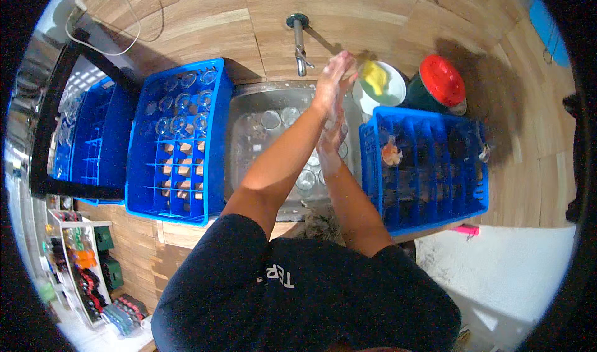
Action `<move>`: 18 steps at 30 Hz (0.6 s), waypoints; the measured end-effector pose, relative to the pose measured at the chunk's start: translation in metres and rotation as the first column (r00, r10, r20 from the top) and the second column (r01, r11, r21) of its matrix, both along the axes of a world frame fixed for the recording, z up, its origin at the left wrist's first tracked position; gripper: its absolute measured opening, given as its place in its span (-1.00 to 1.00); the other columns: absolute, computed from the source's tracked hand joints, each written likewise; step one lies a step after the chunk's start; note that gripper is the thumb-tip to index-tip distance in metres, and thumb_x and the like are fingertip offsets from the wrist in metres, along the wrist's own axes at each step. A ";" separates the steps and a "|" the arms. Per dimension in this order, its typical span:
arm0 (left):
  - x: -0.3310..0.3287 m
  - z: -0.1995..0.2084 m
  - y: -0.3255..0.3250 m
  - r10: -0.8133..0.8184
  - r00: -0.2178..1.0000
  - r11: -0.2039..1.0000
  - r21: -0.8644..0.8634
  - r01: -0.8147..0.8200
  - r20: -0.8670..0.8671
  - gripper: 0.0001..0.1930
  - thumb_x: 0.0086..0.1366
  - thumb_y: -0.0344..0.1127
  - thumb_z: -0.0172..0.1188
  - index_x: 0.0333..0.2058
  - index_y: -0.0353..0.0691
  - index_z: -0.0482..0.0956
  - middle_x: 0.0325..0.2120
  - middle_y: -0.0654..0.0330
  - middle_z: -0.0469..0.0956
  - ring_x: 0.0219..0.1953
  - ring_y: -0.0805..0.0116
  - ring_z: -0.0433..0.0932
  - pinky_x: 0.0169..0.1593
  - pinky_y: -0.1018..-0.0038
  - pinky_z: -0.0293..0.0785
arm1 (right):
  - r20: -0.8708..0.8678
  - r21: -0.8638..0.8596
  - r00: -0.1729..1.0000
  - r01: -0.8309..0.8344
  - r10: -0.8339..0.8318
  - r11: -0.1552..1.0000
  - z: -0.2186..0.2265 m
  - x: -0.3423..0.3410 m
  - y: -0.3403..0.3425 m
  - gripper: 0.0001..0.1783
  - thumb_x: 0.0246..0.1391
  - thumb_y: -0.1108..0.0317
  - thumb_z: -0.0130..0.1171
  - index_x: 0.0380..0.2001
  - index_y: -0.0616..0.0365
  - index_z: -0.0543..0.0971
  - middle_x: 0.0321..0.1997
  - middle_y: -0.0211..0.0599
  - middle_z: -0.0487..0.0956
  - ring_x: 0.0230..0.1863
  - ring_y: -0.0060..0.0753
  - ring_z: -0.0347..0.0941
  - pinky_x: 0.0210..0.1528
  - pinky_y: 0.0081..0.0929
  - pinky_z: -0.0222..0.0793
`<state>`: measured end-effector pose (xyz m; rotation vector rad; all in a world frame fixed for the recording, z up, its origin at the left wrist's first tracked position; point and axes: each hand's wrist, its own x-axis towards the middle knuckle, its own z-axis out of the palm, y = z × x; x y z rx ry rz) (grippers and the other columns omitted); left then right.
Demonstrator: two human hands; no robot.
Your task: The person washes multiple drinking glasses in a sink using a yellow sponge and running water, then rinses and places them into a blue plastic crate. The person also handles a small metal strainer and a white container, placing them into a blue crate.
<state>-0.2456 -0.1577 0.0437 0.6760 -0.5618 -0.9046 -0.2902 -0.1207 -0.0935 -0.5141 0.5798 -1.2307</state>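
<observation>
Beside white bowl (399, 88), left fingers (342, 60) nearly straight, sudsy.

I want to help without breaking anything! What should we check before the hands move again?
1. Both hands can be seen: ok. The left hand and right hand are close together by the right side of the sink.
2. Hands are free: cannot tell. They overlap, so something small could be hidden.
3. Hands are dry: not ok. They look wet and sudsy.
4. Loose glasses are out of the way: not ok. Several are in the sink, some below the arms.
5. Sponge is close: ok. The yellow sponge is at the white bowl, beside the left hand.
6. Tap is off: cannot tell. No stream shows clearly.
</observation>
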 end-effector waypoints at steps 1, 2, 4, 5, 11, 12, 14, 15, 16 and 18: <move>0.002 0.001 0.010 -0.033 0.998 0.995 -0.092 0.027 -0.062 -0.24 0.15 0.24 -0.01 0.10 -0.31 0.21 -0.01 0.04 0.35 0.04 0.24 0.33 0.14 0.34 0.21 | 0.104 0.092 0.991 -0.090 0.080 0.992 -0.002 -0.002 0.000 -0.44 0.16 -0.04 -0.07 0.10 0.09 0.25 0.03 -0.29 0.37 0.03 -0.30 0.31 0.05 -0.34 0.25; 0.005 0.002 0.017 -0.068 0.987 0.990 -0.133 0.048 -0.145 -0.17 0.14 0.33 -0.09 0.11 -0.35 0.19 0.02 0.03 0.33 0.04 0.24 0.33 0.15 0.36 0.20 | 0.211 0.178 0.967 -0.182 0.144 0.967 -0.004 -0.002 -0.002 -0.48 0.15 -0.03 -0.05 0.05 0.08 0.29 -0.04 -0.32 0.40 -0.03 -0.35 0.34 -0.01 -0.38 0.29; 0.012 0.004 0.025 -0.081 0.969 0.969 -0.244 0.022 -0.232 -0.11 0.13 0.38 -0.21 0.09 -0.42 0.18 0.02 -0.01 0.33 -0.01 0.25 0.36 0.12 0.37 0.24 | 0.421 0.083 0.840 -0.412 0.343 0.908 -0.010 -0.002 -0.008 -0.37 0.14 -0.04 -0.07 0.17 0.08 0.17 0.04 -0.30 0.36 0.06 -0.25 0.28 0.03 -0.29 0.29; 0.014 0.005 0.028 -0.077 0.950 0.970 -0.244 0.000 -0.304 -0.08 0.13 0.41 -0.27 0.09 -0.46 0.18 0.02 -0.03 0.32 -0.04 0.25 0.38 0.11 0.37 0.26 | 0.273 0.020 0.890 -0.386 0.366 0.922 -0.016 0.000 -0.010 -0.41 0.14 -0.03 -0.08 0.14 0.07 0.20 0.02 -0.30 0.38 0.04 -0.26 0.30 0.03 -0.30 0.29; 0.016 0.026 -0.002 -0.029 0.990 0.985 -0.173 0.005 -0.139 -0.21 0.20 0.28 -0.12 -0.02 -0.50 0.31 -0.16 -0.01 0.45 -0.14 0.29 0.43 0.01 0.43 0.30 | -0.118 -0.219 0.912 -0.409 0.392 0.886 -0.071 0.034 -0.006 -0.59 0.19 0.01 -0.13 -0.05 0.05 0.36 -0.11 -0.30 0.46 -0.08 -0.28 0.37 0.00 -0.33 0.31; 0.017 0.025 -0.005 -0.011 0.992 0.979 -0.204 -0.016 -0.129 -0.23 0.21 0.26 -0.11 -0.03 -0.50 0.32 -0.16 0.00 0.45 -0.15 0.29 0.43 0.01 0.43 0.30 | 0.403 -0.076 0.776 -0.499 0.485 0.863 -0.078 0.043 -0.007 -0.61 0.20 0.02 -0.16 -0.08 0.05 0.38 -0.12 -0.29 0.47 -0.08 -0.26 0.37 0.01 -0.32 0.30; 0.019 0.013 -0.006 -0.021 0.998 0.989 -0.148 0.012 -0.058 -0.31 0.23 0.21 -0.09 -0.06 -0.44 0.36 -0.19 0.04 0.48 -0.13 0.29 0.44 0.00 0.39 0.32 | 0.205 -0.092 0.857 -0.464 0.472 0.881 -0.087 0.045 -0.010 -0.61 0.21 0.03 -0.18 -0.07 0.05 0.38 -0.10 -0.27 0.47 -0.09 -0.25 0.38 0.00 -0.28 0.32; 0.019 0.002 -0.007 -0.025 1.000 0.986 -0.165 0.025 0.000 -0.35 0.23 0.18 -0.08 -0.08 -0.41 0.38 -0.21 0.05 0.49 -0.12 0.29 0.44 0.00 0.38 0.33 | 0.166 -0.063 0.862 -0.476 0.479 0.877 -0.089 0.045 -0.013 -0.61 0.21 0.03 -0.18 -0.05 0.04 0.36 -0.10 -0.30 0.45 -0.11 -0.31 0.37 -0.04 -0.33 0.33; 0.023 -0.011 -0.009 -0.087 0.993 0.996 -0.028 0.089 0.080 -0.40 0.24 0.14 -0.05 -0.12 -0.40 0.40 -0.24 0.07 0.50 -0.14 0.29 0.45 -0.03 0.37 0.35 | 0.210 -0.175 0.813 -0.516 0.543 0.839 -0.088 0.045 -0.014 -0.60 0.22 0.02 -0.17 -0.03 0.03 0.34 -0.09 -0.34 0.44 -0.12 -0.38 0.36 -0.08 -0.37 0.34; 0.035 -0.043 -0.009 -0.233 0.938 0.962 0.204 0.183 0.256 -0.50 0.25 0.07 0.01 -0.19 -0.37 0.46 -0.31 0.12 0.52 -0.19 0.31 0.48 -0.09 0.37 0.40 | 0.350 -0.228 0.685 -0.599 0.639 0.767 -0.084 0.041 -0.013 -0.55 0.17 0.01 -0.08 0.02 0.03 0.30 -0.08 -0.42 0.42 -0.13 -0.51 0.35 -0.15 -0.45 0.36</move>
